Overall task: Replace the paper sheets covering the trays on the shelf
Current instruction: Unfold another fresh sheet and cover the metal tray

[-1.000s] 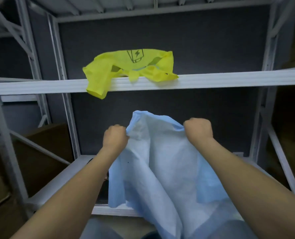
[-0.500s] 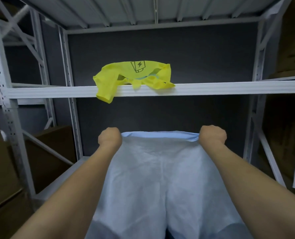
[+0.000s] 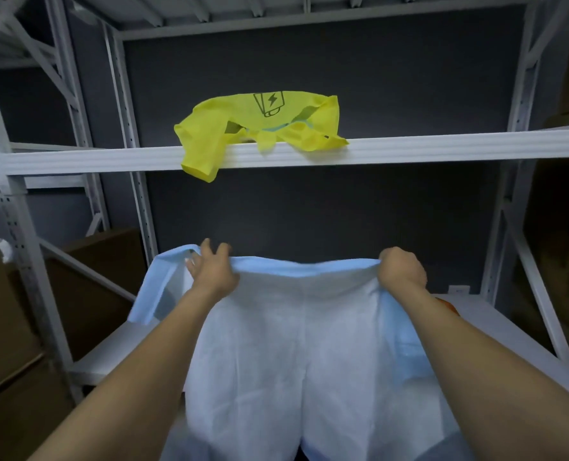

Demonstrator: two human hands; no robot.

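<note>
Over the lower shelf (image 3: 110, 354), the blue-white sheet (image 3: 293, 354) hangs stretched betw. both hands. Its top edge is roughly level and the rest drapes down twd the person.

Half a sec ago both hands were fists on that edge. Now the left hand (image 3: 211, 277) has loosened: fingers spread & straight, lying on the edge. Can't tell if the thumb still nips any fabric. The right hand (image 3: 401, 271) is unchanged, fingers curled tight, pinching the top edge.

W/ the left grip eased, a blue flap has swung out on the left side. A sec ago the sheet was bunched & folded; now it's nearly full width.

As I read it, unfolding is about done and laying the sheet over the shelf comes next. The left hand prob. needs to re-take the far corner first. Trays aren't visible, since the sheet hides whatever's below.

A yellow cloth (image 3: 260, 128) w/ a battery logo lies on the upper shelf (image 3: 442, 149), well apart from the work.
</note>
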